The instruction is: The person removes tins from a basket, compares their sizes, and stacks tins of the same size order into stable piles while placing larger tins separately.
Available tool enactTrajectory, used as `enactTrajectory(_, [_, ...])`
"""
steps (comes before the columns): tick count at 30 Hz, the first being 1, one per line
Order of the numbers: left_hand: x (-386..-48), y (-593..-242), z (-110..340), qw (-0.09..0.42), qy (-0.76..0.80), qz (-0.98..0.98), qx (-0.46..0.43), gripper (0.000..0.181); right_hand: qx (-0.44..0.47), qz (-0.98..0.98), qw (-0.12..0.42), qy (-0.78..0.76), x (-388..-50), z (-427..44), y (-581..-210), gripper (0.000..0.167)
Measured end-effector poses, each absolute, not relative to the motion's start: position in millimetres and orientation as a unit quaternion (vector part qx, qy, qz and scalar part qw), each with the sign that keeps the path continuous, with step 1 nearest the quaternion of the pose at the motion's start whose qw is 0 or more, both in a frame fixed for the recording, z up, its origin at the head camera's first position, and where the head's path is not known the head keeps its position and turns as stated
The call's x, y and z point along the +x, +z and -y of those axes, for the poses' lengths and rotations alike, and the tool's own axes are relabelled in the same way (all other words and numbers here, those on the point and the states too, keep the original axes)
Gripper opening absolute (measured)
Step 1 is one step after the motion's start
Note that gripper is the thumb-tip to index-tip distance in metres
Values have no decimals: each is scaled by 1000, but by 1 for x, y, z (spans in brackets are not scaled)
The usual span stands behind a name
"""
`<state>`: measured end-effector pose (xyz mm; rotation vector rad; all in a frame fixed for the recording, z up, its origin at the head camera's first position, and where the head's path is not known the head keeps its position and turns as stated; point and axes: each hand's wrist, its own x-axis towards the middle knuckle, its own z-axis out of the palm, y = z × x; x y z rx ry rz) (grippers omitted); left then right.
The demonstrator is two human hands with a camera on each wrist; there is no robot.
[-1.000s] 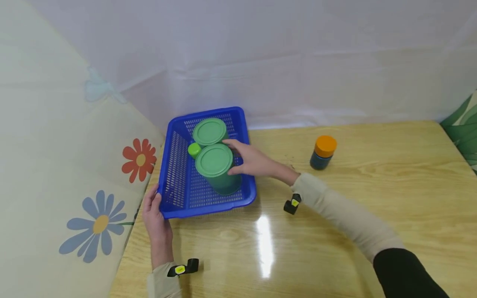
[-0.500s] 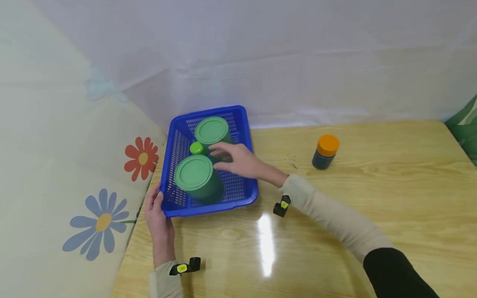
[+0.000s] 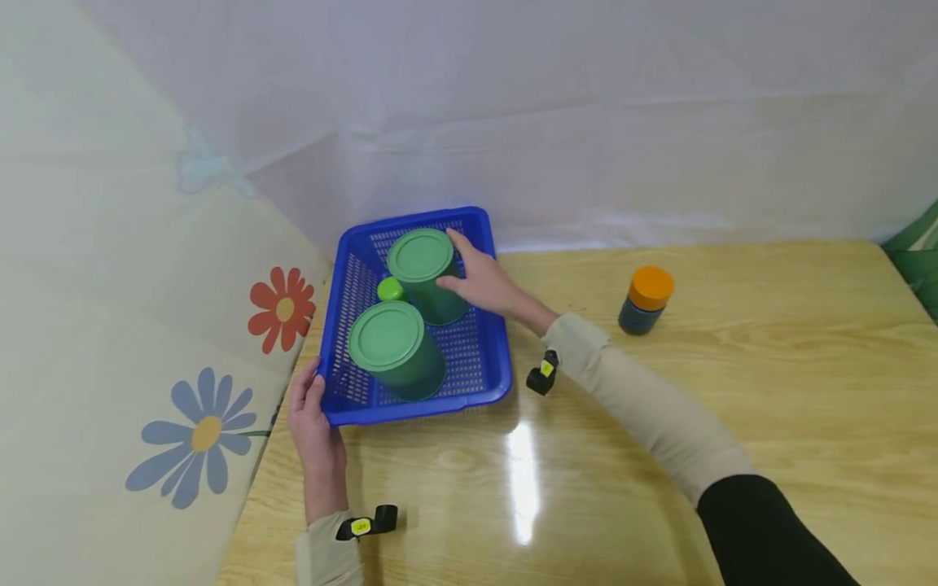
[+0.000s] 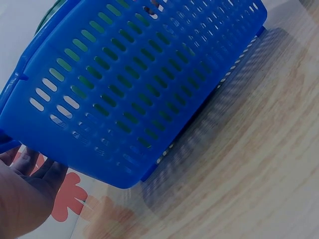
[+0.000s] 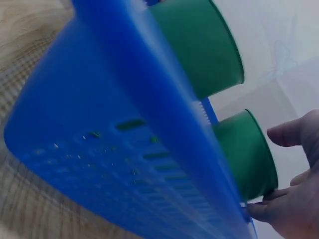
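My left hand grips the blue perforated plastic basket at its near left corner; in the left wrist view, its fingers lie against the wall under the rim. Two green lidded canisters stand in the basket. The far canister has my right hand at its right side, thumb and fingers spread around it. In the right wrist view, the thumb shows apart from this canister, while a fingertip reaches its edge. The near canister leans slightly. Between them sits a light green cap, its lower part hidden.
A dark blue jar with an orange lid stands on the wooden table, right of the basket. A pale cloth wall rises behind, and a flower-printed sheet borders the left side.
The near canister has shifted left and towards me inside the basket. My right hand has left it and moved to the far canister. My left hand keeps its place on the basket.
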<state>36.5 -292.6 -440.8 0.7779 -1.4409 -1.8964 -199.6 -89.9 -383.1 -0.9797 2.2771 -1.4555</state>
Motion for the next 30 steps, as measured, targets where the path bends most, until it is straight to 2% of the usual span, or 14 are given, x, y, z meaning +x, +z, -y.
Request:
enactTrajectory(5, [37, -443, 292, 317, -713, 555, 289, 37, -343, -759, 163, -529, -195, 98, -387, 81])
enactTrajectory(10, [40, -442, 291, 320, -709, 557, 291, 38, -376, -715, 243, -537, -190, 104, -388, 67])
enactTrajectory(12, [41, -441, 290, 320, -710, 554, 294, 37, -393, -713, 258, -521, -189, 104, -389, 61])
enactTrajectory(16, [43, -440, 288, 319, -714, 547, 299, 36, -402, -736, 244, -488, -191, 104, -391, 49])
enactTrajectory(19, [43, -439, 286, 316, -716, 546, 299, 36, -390, -759, 221, -473, -195, 104, -390, 46])
enactTrajectory(30, [41, -438, 282, 305, -713, 560, 293, 36, -428, -800, 170, -384, -225, 108, -391, 64])
